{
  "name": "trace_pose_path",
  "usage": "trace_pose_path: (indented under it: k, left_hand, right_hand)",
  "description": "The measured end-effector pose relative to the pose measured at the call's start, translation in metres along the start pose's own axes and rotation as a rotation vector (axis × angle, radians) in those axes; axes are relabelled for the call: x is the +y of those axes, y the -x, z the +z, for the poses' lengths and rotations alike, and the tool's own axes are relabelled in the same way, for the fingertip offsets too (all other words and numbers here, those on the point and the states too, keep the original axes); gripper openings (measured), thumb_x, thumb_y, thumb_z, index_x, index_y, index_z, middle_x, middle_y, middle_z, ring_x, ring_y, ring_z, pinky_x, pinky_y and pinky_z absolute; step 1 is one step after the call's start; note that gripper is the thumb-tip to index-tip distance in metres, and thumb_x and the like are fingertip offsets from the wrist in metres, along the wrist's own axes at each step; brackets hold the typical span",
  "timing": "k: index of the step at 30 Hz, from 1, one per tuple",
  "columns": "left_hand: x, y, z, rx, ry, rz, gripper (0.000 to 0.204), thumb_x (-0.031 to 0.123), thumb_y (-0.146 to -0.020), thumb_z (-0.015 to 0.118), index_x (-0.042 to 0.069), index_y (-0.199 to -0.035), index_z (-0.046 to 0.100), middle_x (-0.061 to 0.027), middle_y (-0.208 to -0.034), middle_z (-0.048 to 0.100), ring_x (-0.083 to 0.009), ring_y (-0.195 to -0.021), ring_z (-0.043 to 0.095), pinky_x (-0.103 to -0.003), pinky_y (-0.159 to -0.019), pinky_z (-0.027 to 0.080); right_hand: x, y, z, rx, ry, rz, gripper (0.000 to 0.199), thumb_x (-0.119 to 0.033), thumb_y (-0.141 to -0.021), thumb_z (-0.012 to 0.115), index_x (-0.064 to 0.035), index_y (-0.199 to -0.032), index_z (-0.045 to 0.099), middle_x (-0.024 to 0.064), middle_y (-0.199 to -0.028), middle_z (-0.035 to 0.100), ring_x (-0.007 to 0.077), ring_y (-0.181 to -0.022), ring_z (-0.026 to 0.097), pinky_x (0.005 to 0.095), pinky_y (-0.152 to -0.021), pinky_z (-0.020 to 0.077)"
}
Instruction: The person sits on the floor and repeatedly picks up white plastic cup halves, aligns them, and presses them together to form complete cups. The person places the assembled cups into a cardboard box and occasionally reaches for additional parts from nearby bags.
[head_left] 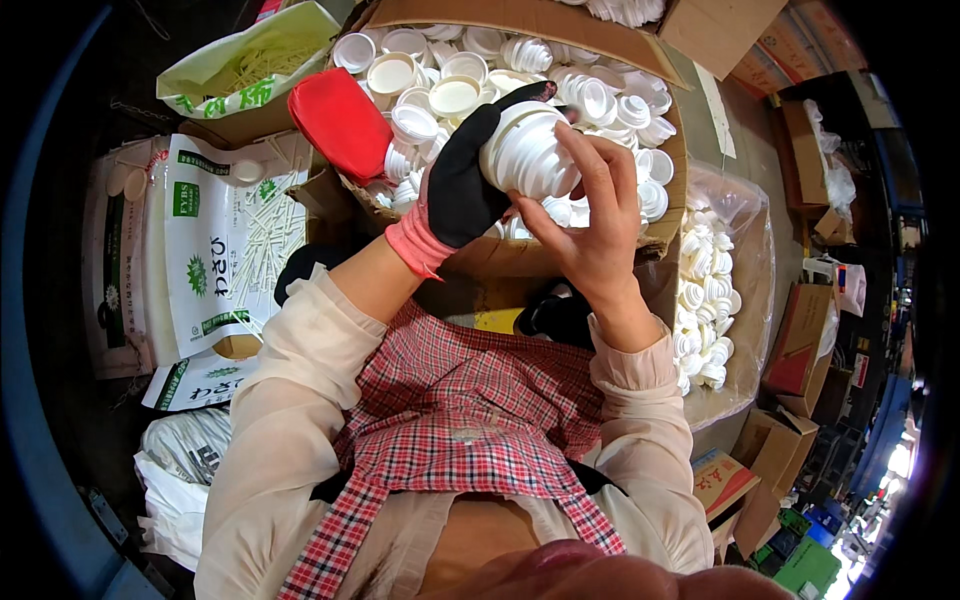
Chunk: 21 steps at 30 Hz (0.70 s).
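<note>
Holding a stack of white plastic cups (528,152) between both hands, we are keeping it just above the front edge of the large cardboard box (520,255); our left hand (462,185), which is wearing a black glove with a pink cuff, is wrapping around the left side of the stack, its fingers curling over the top; our right hand (590,215), which is bare, is pressing against the right side, the fingers spreading up along the ridged rims, so both hands are grasping the same stack; the stack is lying tilted, nearly on its side, with the rims showing as close rings. Behind it the box is brimming with loose white cups (450,80), some lying mouth up, others nested in short rows; a red pouch (342,122) is leaning on the box's left rim, just beside the gloved hand. To our right a clear plastic bag (740,300) is standing open against the box, and rows of stacked white cups (703,300) are filling it. To our left, printed white and green bags (225,235) of thin white sticks are lying flat, one of them open at the top. We are wearing a red checked apron (460,420) over a pale long-sleeved shirt; brown cartons (800,340) are piling up on the far right.
</note>
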<state>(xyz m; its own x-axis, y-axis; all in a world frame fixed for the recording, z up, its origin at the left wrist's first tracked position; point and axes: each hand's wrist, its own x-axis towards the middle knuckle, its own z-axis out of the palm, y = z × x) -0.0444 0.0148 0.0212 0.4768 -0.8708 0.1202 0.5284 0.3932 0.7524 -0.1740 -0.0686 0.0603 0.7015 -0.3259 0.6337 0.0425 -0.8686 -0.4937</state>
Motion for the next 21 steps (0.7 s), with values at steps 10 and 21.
trace_pose_path:
  k: [10, 21]
  left_hand:
    - [0.000, 0.000, -0.003, -0.188, 0.369, -0.054, 0.048, 0.022, -0.098, 0.043, 0.001, -0.141, 0.033, -0.0125, -0.131, 0.051, -0.0208, -0.116, 0.053, -0.030, -0.095, 0.046]
    - [-0.007, 0.001, 0.003, -0.102, -0.002, 0.040, 0.063, 0.010, -0.080, 0.069, 0.003, -0.137, 0.042, -0.0069, -0.129, 0.053, -0.0149, -0.112, 0.053, -0.028, -0.092, 0.045]
  right_hand:
    - [-0.002, 0.000, 0.000, -0.008, 0.005, 0.005, 0.065, -0.008, -0.063, 0.080, -0.0050, -0.123, 0.055, 0.0144, -0.106, 0.053, 0.0297, -0.093, 0.058, 0.0359, -0.078, 0.0505]
    - [0.014, -0.015, 0.013, 0.059, -0.929, 0.762, 0.073, -0.058, -0.096, 0.031, 0.0062, -0.127, 0.046, 0.0148, -0.116, 0.058, 0.0213, -0.109, 0.055, 0.0319, -0.091, 0.0445]
